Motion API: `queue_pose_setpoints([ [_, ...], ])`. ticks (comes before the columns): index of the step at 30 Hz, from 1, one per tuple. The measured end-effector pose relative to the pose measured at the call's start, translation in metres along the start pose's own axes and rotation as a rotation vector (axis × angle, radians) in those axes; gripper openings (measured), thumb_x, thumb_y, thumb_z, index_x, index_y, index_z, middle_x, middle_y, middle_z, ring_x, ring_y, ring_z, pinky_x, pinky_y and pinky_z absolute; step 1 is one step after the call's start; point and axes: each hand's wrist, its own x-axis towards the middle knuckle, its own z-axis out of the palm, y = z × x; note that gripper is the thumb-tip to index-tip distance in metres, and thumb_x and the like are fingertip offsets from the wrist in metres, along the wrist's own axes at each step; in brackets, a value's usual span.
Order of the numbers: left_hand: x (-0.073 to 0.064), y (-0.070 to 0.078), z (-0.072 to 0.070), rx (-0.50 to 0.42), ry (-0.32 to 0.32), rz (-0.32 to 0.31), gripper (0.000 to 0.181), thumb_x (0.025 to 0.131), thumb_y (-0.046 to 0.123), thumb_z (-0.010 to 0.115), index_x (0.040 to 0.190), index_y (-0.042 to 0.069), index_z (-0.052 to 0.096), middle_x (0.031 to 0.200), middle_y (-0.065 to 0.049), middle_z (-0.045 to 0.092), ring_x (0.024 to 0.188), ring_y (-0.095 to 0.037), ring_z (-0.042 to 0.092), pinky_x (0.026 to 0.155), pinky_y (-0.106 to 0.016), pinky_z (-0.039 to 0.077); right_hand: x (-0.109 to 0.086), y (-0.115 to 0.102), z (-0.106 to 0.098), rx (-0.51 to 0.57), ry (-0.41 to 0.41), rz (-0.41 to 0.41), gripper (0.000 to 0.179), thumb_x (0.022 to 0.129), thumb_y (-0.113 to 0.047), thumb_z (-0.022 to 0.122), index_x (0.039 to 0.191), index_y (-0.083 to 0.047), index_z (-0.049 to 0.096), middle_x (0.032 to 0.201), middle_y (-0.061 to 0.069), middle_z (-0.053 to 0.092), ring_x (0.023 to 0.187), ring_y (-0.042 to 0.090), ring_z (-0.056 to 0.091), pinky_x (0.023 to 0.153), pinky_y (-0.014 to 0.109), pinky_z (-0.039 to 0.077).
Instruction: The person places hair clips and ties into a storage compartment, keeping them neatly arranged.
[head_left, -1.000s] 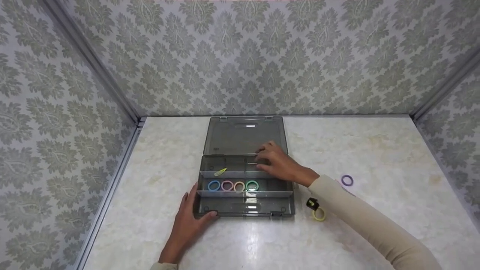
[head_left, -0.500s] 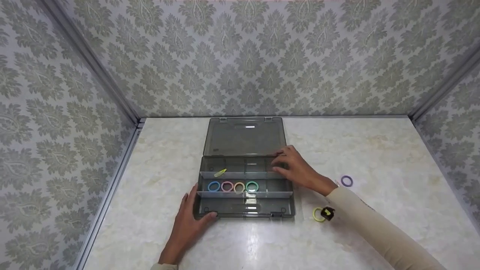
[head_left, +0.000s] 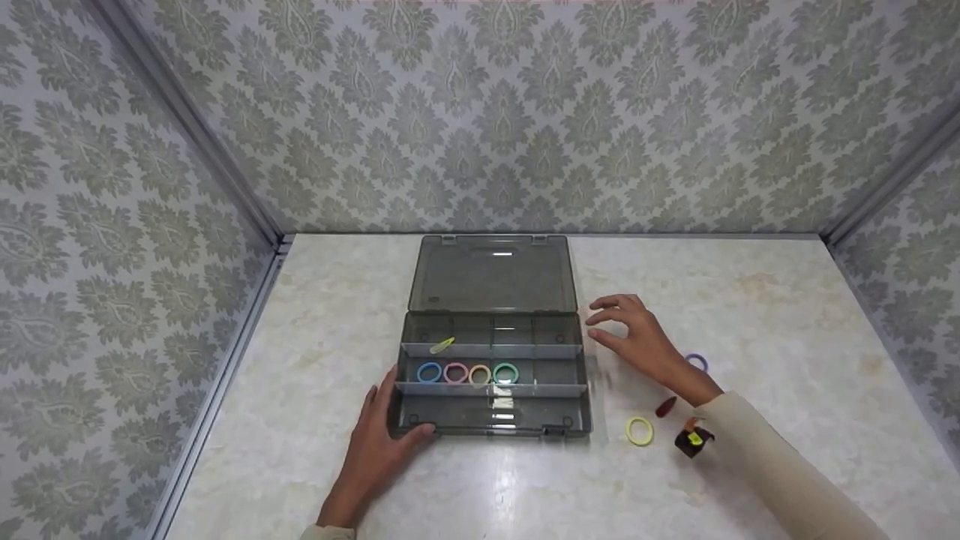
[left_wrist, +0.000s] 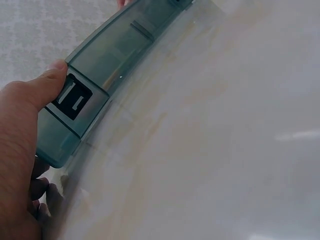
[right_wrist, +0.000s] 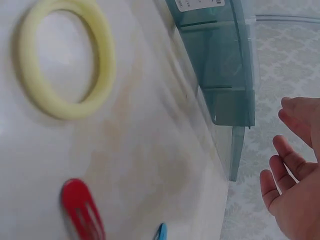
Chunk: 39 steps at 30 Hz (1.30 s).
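Observation:
An open grey see-through divider box lies on the table, its lid folded back. My left hand grips its front left corner; the left wrist view shows the thumb on the wall beside a dark latch. In the middle row lie a blue hair tie, a pink one, a peach one and a green one. A yellow snap hair clip lies at the rear divider. Right of the box, my right hand is raised, fingers loosely bent, holding nothing.
On the table to the right are a yellow hair tie, a red snap clip and a purple hair tie partly behind the wrist. The right wrist view shows a blue tip. Patterned walls enclose the table.
My right hand has moved right, from over the box's rear compartments to beside the box. The red clip has come into sight. My left hand and the box stay put.

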Motion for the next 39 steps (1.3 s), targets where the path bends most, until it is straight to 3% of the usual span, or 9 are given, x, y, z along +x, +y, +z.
queue_pose_setpoints([
  [6,-0.001,0.000,0.000,0.010,0.009,0.021,0.113,0.091,0.067,0.083,0.178,0.029,0.021,0.180,-0.015,0.029,0.166,-0.053,0.016,0.125,-0.080,0.023,-0.020,0.005,-0.012,0.000,0.061,0.025,0.016,0.097,-0.002,0.084,0.111,-0.010,0.084,0.135,0.015,0.071,0.132,0.037,0.056,0.108,0.041,0.045],
  [14,0.000,0.001,0.000,0.003,0.000,0.026,0.113,0.092,0.067,0.082,0.178,0.027,0.021,0.180,-0.016,0.029,0.165,-0.054,0.016,0.127,-0.078,0.023,-0.049,0.019,-0.021,0.006,0.083,0.112,0.016,0.097,-0.002,0.084,0.113,-0.004,0.084,0.136,0.014,0.071,0.133,0.032,0.055,0.106,0.018,0.040],
  [20,-0.001,-0.001,-0.001,0.008,0.002,0.037,0.114,0.091,0.068,0.082,0.178,0.026,0.022,0.180,-0.016,0.029,0.165,-0.055,0.017,0.127,-0.077,0.024,-0.070,0.031,-0.027,0.007,0.096,0.185,0.016,0.098,-0.003,0.083,0.114,-0.002,0.083,0.137,0.016,0.071,0.134,0.030,0.054,0.104,0.012,0.038],
  [29,0.000,-0.002,-0.001,0.003,0.002,0.045,0.113,0.092,0.066,0.082,0.178,0.026,0.021,0.180,-0.018,0.029,0.165,-0.055,0.017,0.127,-0.077,0.025,-0.092,0.045,-0.045,-0.032,0.117,0.273,0.017,0.103,-0.012,0.081,0.117,-0.004,0.083,0.139,0.011,0.071,0.131,0.018,0.053,0.092,0.013,0.046],
  [33,0.000,-0.002,0.000,-0.007,0.006,0.049,0.112,0.092,0.064,0.083,0.178,0.027,0.021,0.180,-0.018,0.029,0.165,-0.055,0.017,0.126,-0.078,0.026,-0.098,0.049,-0.050,-0.057,0.122,0.290,0.019,0.105,-0.016,0.079,0.119,-0.004,0.082,0.140,0.012,0.070,0.131,0.019,0.053,0.095,0.010,0.045],
  [39,-0.001,0.000,0.000,-0.011,0.011,0.038,0.113,0.091,0.065,0.083,0.178,0.028,0.021,0.180,-0.017,0.029,0.166,-0.054,0.016,0.126,-0.077,0.025,-0.105,0.053,-0.054,0.007,0.162,0.311,0.018,0.105,-0.013,0.079,0.119,-0.002,0.082,0.140,0.015,0.069,0.133,0.017,0.051,0.102,0.005,0.040],
])
